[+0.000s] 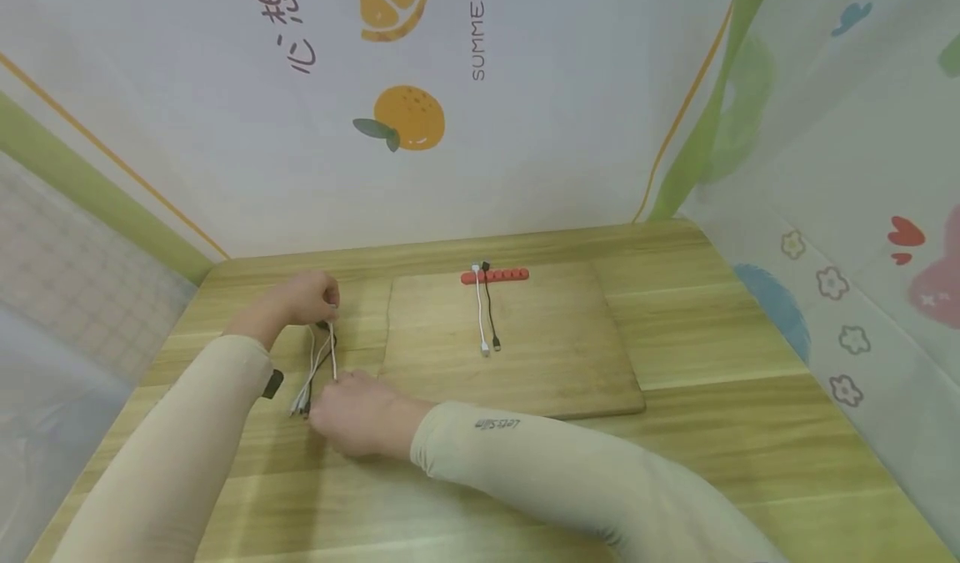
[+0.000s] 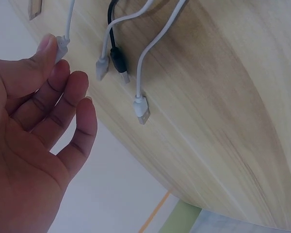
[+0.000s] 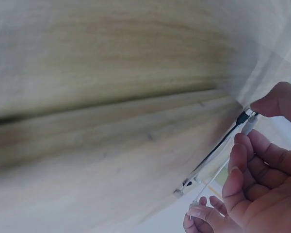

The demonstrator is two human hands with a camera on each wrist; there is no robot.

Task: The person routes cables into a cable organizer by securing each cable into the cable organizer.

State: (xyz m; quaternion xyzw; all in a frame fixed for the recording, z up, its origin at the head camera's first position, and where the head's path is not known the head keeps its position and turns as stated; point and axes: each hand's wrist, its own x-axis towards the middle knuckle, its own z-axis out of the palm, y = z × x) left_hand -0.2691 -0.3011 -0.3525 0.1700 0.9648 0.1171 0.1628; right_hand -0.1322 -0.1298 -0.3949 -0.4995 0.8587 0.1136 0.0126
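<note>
While my left hand [image 1: 309, 298] pinches one end of a white cable [image 1: 333, 351], my right hand [image 1: 362, 414] pinches the other. It stretches between them, beside loose cables [image 2: 118, 59] on the counter [image 1: 738, 429].

Looks like a cloth-lined booth, with a fruit-printed sheet [image 1: 555, 121] and flower-printed sheet [image 1: 817, 221] enclosing a wood-grain bench [image 1: 705, 338].

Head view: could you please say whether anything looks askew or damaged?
Nothing stands out: the thin white cable and thin black cable lie neatly across the narrow red strip; loose white and black cables merely overlap.
</note>
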